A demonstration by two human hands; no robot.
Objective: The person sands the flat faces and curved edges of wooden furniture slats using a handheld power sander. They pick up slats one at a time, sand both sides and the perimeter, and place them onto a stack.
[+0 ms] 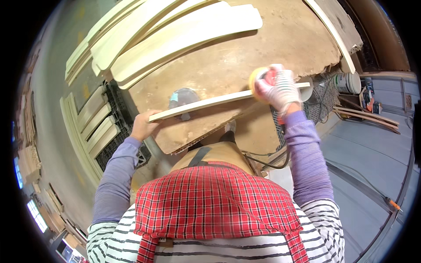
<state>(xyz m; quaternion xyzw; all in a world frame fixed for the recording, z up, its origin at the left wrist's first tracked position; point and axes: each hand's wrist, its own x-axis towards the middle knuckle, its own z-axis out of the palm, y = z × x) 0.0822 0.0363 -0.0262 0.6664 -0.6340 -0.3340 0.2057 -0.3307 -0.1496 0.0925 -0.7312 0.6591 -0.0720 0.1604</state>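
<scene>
A long, narrow pale wooden board (210, 102) stands on its edge across the near part of the cardboard-covered work surface (219, 57). My bare left hand (144, 126) is closed round the board's left end. At the other end, my right hand (280, 90), in a white glove, grips a small round sander (254, 82) with a red body and yellow pad. The pad touches the board's upper edge near its right end. A dark hose (283, 162) hangs below my right forearm. Behind the board, a grey round disc (183, 97) lies partly hidden.
Several curved pale boards (184, 41) are stacked at the far left of the surface. More wooden pieces (94, 127) lie on a black crate at left. Another strip (331, 33) runs along the right edge. White buckets (348, 83) and loose sticks (368, 118) stand at right.
</scene>
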